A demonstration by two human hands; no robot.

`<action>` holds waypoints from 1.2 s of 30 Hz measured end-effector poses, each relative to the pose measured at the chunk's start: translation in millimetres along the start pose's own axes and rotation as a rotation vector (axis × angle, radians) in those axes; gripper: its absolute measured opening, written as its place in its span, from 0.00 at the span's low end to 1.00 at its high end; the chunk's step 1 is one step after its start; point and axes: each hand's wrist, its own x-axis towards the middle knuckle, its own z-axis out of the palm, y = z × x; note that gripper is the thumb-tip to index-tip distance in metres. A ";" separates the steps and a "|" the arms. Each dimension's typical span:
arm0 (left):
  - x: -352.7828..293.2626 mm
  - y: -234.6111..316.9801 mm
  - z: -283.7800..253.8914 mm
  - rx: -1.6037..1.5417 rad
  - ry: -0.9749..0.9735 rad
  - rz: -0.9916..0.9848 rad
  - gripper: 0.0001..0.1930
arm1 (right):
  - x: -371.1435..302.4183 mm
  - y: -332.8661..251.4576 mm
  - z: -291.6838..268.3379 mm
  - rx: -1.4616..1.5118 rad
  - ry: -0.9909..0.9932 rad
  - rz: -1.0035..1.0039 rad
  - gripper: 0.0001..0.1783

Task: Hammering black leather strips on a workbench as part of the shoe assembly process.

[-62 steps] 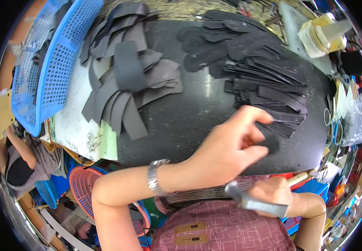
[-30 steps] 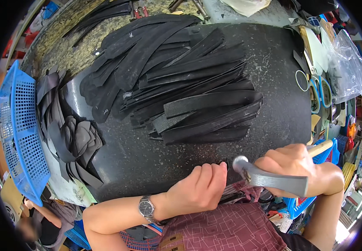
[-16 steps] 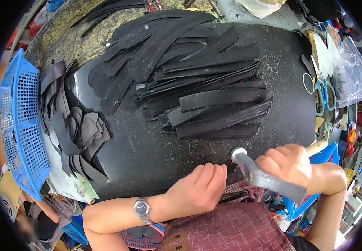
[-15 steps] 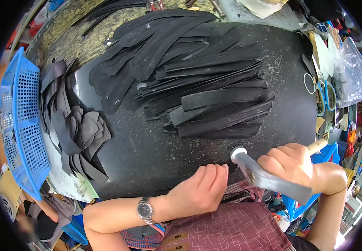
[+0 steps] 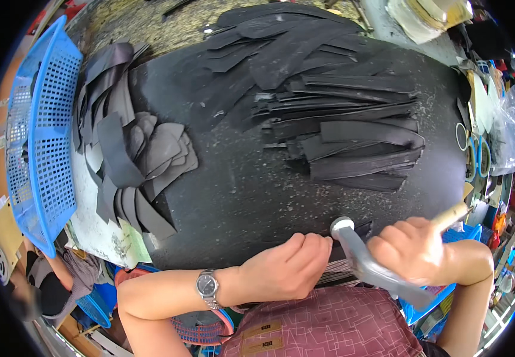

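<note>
At the near edge of the black work surface [image 5: 239,202], my left hand [image 5: 284,265] is closed with its fingertips pressed together; what they pinch, if anything, is hidden. My right hand [image 5: 409,250] grips the pale wooden handle of a hammer [image 5: 361,256]. The hammer's round metal face is just to the right of my left fingertips, close to the surface. A small piece of black strip [image 5: 363,229] shows behind the hammer. Farther off lie several stacked black strips [image 5: 364,152], with a larger heap of black strips [image 5: 293,47] beyond them.
A pile of dark strips with rounded ends [image 5: 165,149] lies at the left, beside a tall blue plastic basket [image 5: 52,137]. Scissors [image 5: 481,157] and a clear plastic bag [image 5: 513,131] are at the right. Another person's arm [image 5: 58,265] shows at lower left.
The view has turned left, so the strips and basket appear farther right. My left hand stays closed near the edge, and the hammer remains in my right hand beside it.
</note>
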 end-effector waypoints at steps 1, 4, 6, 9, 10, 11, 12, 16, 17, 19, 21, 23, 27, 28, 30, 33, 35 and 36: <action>-2.8 -2.3 -2.6 0.002 0.000 -0.007 0.16 | 1.0 -3.1 1.3 -0.065 -0.031 -0.011 0.13; -14.0 -0.4 -11.5 -0.077 -0.038 -0.068 0.17 | 11.3 0.2 -1.2 -0.026 0.007 -0.046 0.14; -16.0 3.7 -12.4 0.000 -0.035 -0.043 0.17 | 18.0 -3.8 -2.9 0.035 0.023 -0.103 0.16; -26.2 -0.9 -11.2 -0.059 0.025 -0.097 0.18 | 21.8 -4.7 4.3 0.008 -0.054 -0.109 0.16; -30.7 -0.7 -13.9 -0.061 0.015 -0.096 0.17 | 24.2 -3.1 2.7 0.044 -0.061 -0.090 0.16; -34.3 -0.2 -16.3 -0.064 0.006 -0.096 0.17 | 27.1 -6.3 0.7 0.047 -0.065 -0.098 0.16; -34.8 0.7 -18.1 0.073 -0.020 -0.014 0.17 | 29.9 -10.7 -1.6 0.034 -0.065 -0.115 0.16; -45.9 -2.4 -21.1 -0.099 0.038 -0.161 0.15 | 36.5 -16.1 3.8 0.006 -0.086 -0.117 0.13; -48.5 -0.4 -21.7 -0.098 0.041 -0.168 0.15 | 39.3 -14.9 2.9 0.036 -0.067 -0.111 0.13; -54.1 4.6 -22.3 0.202 0.002 -0.007 0.16 | 45.2 -18.1 1.1 0.041 -0.030 -0.143 0.13; -58.7 2.3 -25.2 0.152 -0.006 -0.027 0.16 | 49.4 -26.1 1.7 0.009 -0.149 -0.164 0.16; -66.4 -2.6 -28.1 -0.092 0.032 -0.162 0.17 | 54.5 -22.9 0.7 0.039 -0.154 -0.164 0.16; -72.1 5.9 -30.2 0.192 -0.010 -0.020 0.18 | 61.7 -29.8 -1.1 0.062 -0.100 -0.217 0.15; -74.0 4.0 -32.2 0.055 -0.013 -0.088 0.18 | 60.8 -32.2 2.6 0.058 -0.131 -0.197 0.15; -82.5 3.8 -33.4 0.040 0.000 -0.118 0.17 | 66.5 -29.0 4.3 0.034 -0.176 -0.199 0.15; -87.7 8.9 -36.3 0.105 0.000 -0.128 0.17 | 79.9 -35.0 0.9 0.058 -0.102 -0.257 0.14; -90.0 8.7 -35.3 0.184 0.003 -0.101 0.17 | 79.9 -39.7 5.5 0.001 -0.167 -0.243 0.14; -93.7 8.6 -34.9 0.083 0.038 -0.169 0.16 | 82.4 -38.4 5.8 0.022 -0.157 -0.231 0.14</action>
